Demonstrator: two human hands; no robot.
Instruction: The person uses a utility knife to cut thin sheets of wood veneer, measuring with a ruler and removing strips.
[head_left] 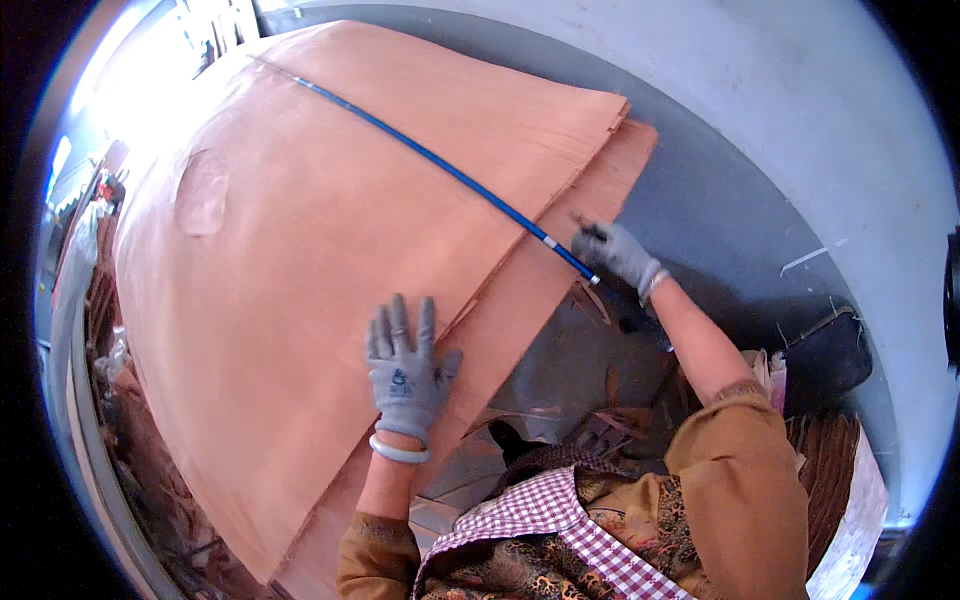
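A stack of large, thin, orange-brown wood veneer sheets (270,310) fills the middle and left. My left hand (405,380), in a grey glove, lies flat on the top sheet near its close edge, fingers stretched out. My right hand (620,255), also gloved in grey with dark fingertips, is over the right edge of the stack. Its fingers are curled together; a small brownish bit shows at their tips, too small to name. A long blue rod (440,163) lies slantwise across the sheets, its thicker end just below my right hand, apparently not held by it.
A roundish patch (203,192) marks the top sheet at left. Torn veneer scraps (620,420) lie on the floor by my body. Behind my right arm are a dark object (830,350) and stacked brown sheets (830,470). A pale wall (800,90) rises at far right.
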